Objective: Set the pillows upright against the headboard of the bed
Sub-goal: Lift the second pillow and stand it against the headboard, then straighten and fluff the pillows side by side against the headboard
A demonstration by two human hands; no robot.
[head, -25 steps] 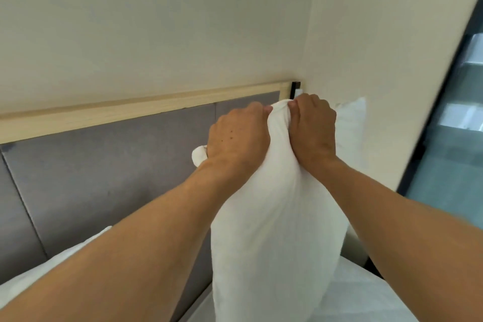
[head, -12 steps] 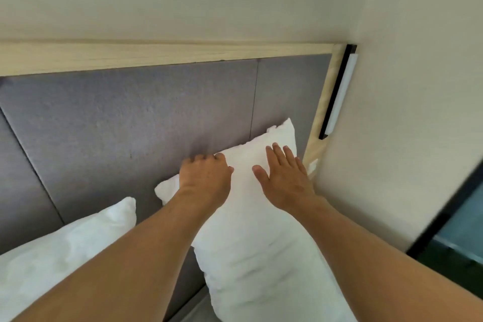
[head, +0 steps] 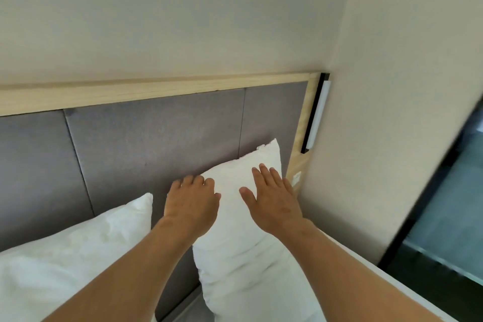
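Note:
A white pillow [head: 243, 264] leans upright against the grey padded headboard [head: 156, 138] at the bed's right end. My left hand [head: 192, 206] lies on the pillow's upper left part, fingers curled over its top edge. My right hand [head: 271, 198] rests flat on its upper right part with fingers spread. A second white pillow [head: 78, 251] leans against the headboard to the left, partly hidden by my left forearm.
The headboard has a pale wooden frame [head: 156, 91]. A black-and-white bar fixture [head: 316, 115] is mounted at its right end beside the beige side wall [head: 392, 86]. A dark glass panel [head: 449, 204] stands at the far right. White bedding [head: 392, 285] shows at lower right.
One second ago both hands gripped the pillow's top, held high. It then came down against the headboard, and both hands now rest on its face, the right one flat.

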